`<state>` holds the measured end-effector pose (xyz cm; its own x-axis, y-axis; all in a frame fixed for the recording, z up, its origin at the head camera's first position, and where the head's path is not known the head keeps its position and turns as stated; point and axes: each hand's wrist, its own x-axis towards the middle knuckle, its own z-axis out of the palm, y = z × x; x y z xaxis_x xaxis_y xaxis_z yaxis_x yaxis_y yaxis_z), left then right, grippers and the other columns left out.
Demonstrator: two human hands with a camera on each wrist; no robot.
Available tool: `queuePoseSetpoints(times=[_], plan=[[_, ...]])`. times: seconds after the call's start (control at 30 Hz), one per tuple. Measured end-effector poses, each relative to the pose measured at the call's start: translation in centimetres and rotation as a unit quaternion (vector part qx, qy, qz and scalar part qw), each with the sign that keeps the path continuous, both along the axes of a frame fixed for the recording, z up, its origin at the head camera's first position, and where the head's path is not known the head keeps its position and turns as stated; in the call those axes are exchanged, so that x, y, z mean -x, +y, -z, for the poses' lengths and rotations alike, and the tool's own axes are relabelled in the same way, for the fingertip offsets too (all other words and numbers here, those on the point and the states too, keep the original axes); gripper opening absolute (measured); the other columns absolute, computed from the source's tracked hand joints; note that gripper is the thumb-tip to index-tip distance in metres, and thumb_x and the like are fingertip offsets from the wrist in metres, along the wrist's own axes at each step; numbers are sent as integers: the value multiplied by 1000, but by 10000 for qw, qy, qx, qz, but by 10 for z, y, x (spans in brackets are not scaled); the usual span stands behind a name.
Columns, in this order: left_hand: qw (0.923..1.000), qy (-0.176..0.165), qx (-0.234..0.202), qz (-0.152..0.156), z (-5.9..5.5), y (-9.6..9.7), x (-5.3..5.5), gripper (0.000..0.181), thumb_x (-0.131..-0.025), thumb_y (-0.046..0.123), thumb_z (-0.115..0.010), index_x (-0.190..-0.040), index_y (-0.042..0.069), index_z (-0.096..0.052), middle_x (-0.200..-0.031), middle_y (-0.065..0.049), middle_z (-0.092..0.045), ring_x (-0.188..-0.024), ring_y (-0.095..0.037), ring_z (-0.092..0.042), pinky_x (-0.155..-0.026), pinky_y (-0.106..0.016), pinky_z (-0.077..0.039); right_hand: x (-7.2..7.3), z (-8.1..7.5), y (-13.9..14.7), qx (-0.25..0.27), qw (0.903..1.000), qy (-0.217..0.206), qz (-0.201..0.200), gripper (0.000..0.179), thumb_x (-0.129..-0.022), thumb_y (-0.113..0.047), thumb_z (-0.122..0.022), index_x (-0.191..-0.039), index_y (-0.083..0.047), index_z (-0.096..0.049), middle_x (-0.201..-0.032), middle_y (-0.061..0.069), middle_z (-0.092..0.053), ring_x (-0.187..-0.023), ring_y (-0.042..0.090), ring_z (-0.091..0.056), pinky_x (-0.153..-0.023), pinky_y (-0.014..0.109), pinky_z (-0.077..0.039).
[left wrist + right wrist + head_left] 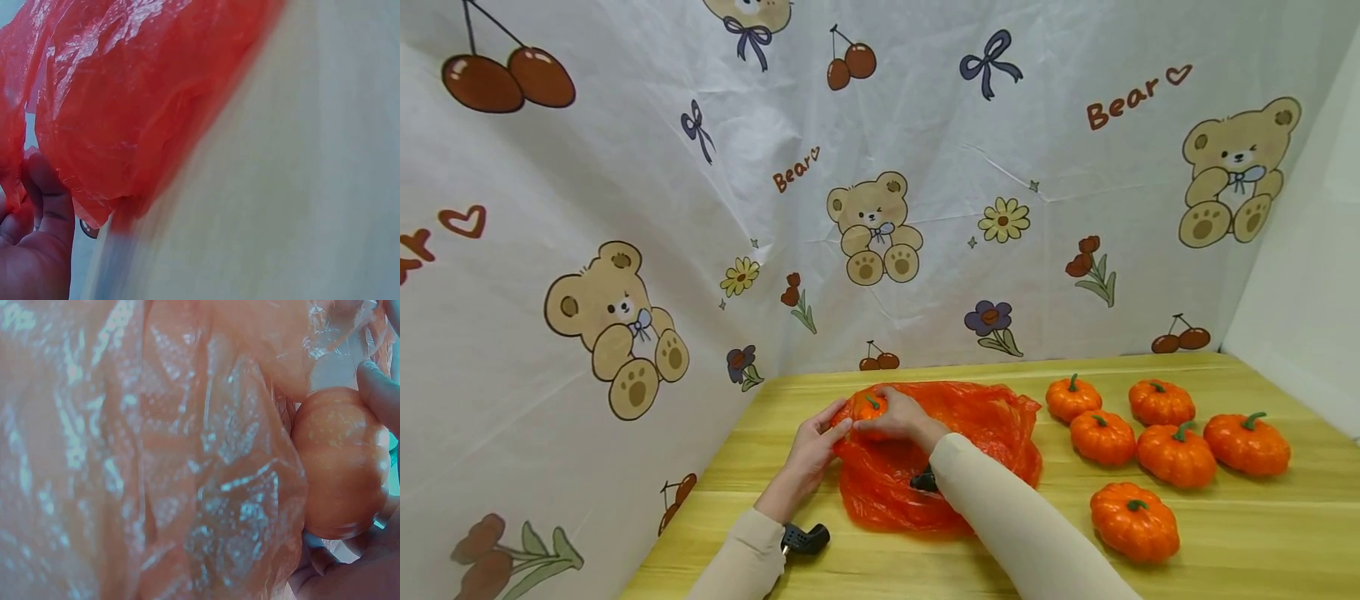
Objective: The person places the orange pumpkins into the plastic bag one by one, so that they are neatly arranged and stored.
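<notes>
A small orange pumpkin (870, 407) with a green stem is gripped by my right hand (906, 417) at the left side of a red plastic bag (880, 504). In the right wrist view, thumb and fingers hold the pumpkin (340, 465) from opposite sides, beside the crinkled film of the bag (206, 456). My left hand (807, 457) pinches the bag's left edge close to the pumpkin. The left wrist view shows its fingers (55, 209) curled on the thin film of the bag (131, 112). The right forearm hides part of the bag's interior.
Several more orange pumpkins (1176, 456) are grouped on the right of the wooden table (1262, 533); one pumpkin (1135, 522) sits nearer the front. A cloth (940, 275) printed with bears hangs behind and to the left. Black wrist gear (806, 540) shows by the left sleeve.
</notes>
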<state>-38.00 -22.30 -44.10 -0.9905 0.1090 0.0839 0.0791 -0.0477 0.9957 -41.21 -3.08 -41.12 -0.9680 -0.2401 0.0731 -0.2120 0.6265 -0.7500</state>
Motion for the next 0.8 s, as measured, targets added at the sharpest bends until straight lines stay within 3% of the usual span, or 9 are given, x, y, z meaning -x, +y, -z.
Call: queuePoseSetpoints(times=[0.4,0.8], plan=[[10000,27,33,-62,1,-1,1,59,-103,15,-64,-158,8,-42,-158,-25,-44,-134,-28,-54,-93,-30,-61,3,-7,5,-318,9990,-156,-273,87,-84,-51,-82,-151,-10,-47,-131,15,-62,-111,29,-60,-107,47,-53],[10000,8,-18,-72,1,-1,0,59,-102,12,-64,-158,7,-42,-156,-24,-47,-127,-24,-59,-91,-30,-62,4,-34,25,-689,9942,-301,-773,79,-87,-51,-78,-148,-9,-51,-143,13,-59,-127,31,-57,-113,49,-48]])
